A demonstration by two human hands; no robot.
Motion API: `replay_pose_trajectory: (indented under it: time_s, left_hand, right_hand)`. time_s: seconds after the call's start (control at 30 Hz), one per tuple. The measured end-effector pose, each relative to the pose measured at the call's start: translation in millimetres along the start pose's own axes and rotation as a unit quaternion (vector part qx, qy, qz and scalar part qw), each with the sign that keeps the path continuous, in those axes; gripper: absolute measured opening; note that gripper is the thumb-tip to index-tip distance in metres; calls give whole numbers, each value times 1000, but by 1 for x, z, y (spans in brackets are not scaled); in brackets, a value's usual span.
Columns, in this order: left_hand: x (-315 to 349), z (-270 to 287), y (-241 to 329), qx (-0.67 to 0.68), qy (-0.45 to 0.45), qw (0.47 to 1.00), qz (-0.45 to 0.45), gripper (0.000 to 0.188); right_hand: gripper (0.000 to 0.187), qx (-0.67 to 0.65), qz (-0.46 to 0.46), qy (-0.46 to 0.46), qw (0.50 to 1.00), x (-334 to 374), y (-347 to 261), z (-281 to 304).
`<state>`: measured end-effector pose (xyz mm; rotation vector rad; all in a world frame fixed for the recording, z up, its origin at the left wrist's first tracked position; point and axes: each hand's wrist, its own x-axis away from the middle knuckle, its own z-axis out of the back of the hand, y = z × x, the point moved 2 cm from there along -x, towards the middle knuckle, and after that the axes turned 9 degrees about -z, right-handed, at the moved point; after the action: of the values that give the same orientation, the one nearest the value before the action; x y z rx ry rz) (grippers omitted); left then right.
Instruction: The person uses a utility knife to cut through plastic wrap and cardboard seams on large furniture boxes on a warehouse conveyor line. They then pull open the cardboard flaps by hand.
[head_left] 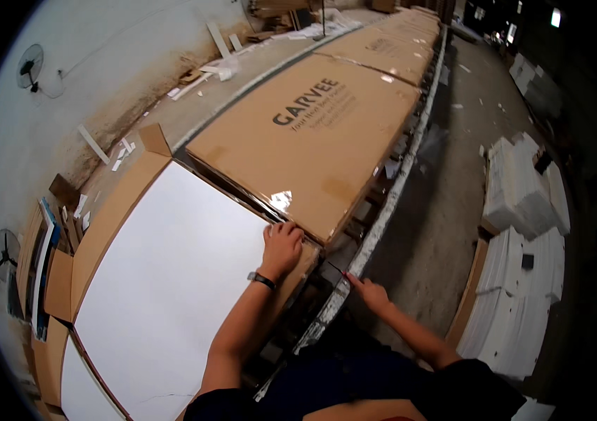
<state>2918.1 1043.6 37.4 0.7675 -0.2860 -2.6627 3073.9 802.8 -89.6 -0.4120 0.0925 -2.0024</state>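
Observation:
My left hand (282, 249), with a dark band on its wrist, has its fingers curled over the near right corner of an open cardboard carton (303, 270). A large white sheet or board (172, 266) lies inside that carton, and one brown flap (117, 210) stands up along its left side. My right hand (373, 293) is closed on a slim tool (338, 269) with a reddish handle and a thin dark tip, held over the conveyor's right rail. Its exact kind is too small to make out. The tip is a little apart from the carton.
A closed printed carton (277, 161) lies just ahead on the conveyor, with more cartons (376, 45) in line beyond. The conveyor's pale rail (393, 193) runs along the right. White stacks (516, 281) stand on the floor at right. Wall fans (30, 67) and cardboard scraps (67, 193) are at left.

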Motion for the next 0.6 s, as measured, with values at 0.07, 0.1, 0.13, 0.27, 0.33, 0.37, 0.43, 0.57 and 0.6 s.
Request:
replay_pose_trajectory:
  time_s: [0.07,0.1,0.13,0.27,0.33,0.37,0.43,0.57,0.6]
  left_hand:
    - [-5,0,-4,15,-1,1000,-3,12]
    - [-4,-1,-6,2,1,1000,-6,12]
    - [-4,-2,-7,-11,5,1000,-8,12]
    - [-8,-8,-16,-1,18,1000,14,11]
    - [-5,-7,-25,2,18,999,27,13]
    - [-8,-8,-24,33,17,999,37,13]
    - [-11,-7,-22,69,25,996,44,13]
    - [-9,-5,-28,107,66,991,48,11]
    - [-7,-6,-32,114,72,990,45,11]
  right_hand:
    - [65,19,18,39,999,-9,-2,8]
    - [64,10,8,26,1000,-9,-2,7]
    - [64,11,9,27,1000,-8,-1,10]
    - [60,-68,24,18,997,-2,2,30]
    - [59,-87,26,16,996,10,7,43]
    - [59,-145,45,67,986,20,14,55]
    - [59,-195,66,118,972,28,33,63]
    - [56,-393,-76,91,912,28,47,77]
    - [54,-507,-111,69,852,18,43,87]
